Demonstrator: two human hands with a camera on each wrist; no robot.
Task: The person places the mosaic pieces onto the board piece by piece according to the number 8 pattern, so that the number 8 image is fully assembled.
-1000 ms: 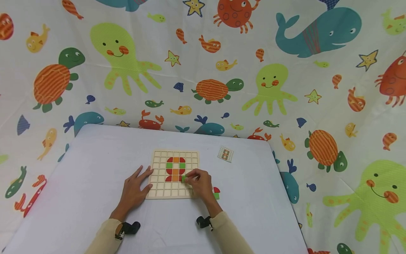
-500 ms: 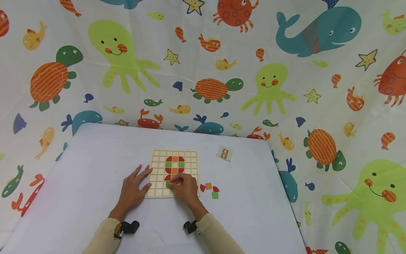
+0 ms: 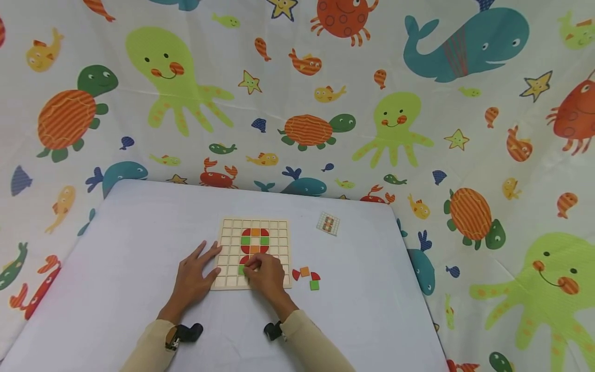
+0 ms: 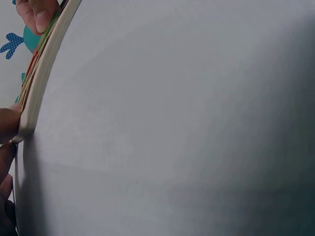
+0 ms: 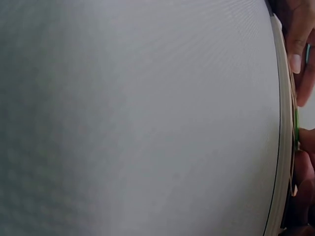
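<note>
A wooden grid board [image 3: 228, 227] lies on the table, bearing a pattern of red rounded tiles, orange square tiles [image 3: 255, 232] and green square tiles [image 3: 264, 241]. My left hand [image 3: 192, 276] rests at the board's left edge with fingers spread and mostly straight. Over the lower middle of the board, my right hand [image 3: 268, 276] pinches a green square tile [image 3: 241, 269] at the pattern's lower left. In the right wrist view, fingertips [image 5: 307, 139] meet a thin green edge. The right hand hides part of the pattern's lower end.
Beside the board's right edge lie several loose tiles: red rounded ones [image 3: 315, 276], an orange square [image 3: 304, 271] and a green square [image 3: 314, 285]. Behind them is a small pattern card [image 3: 328, 223]. A sea-animal curtain [image 3: 279, 103] hangs behind the white table [image 3: 372, 320].
My right hand has moved left and nearer with the green tile, from the pattern's right side to its lower left. This uncovered the loose tiles. The left hand has stayed put.
</note>
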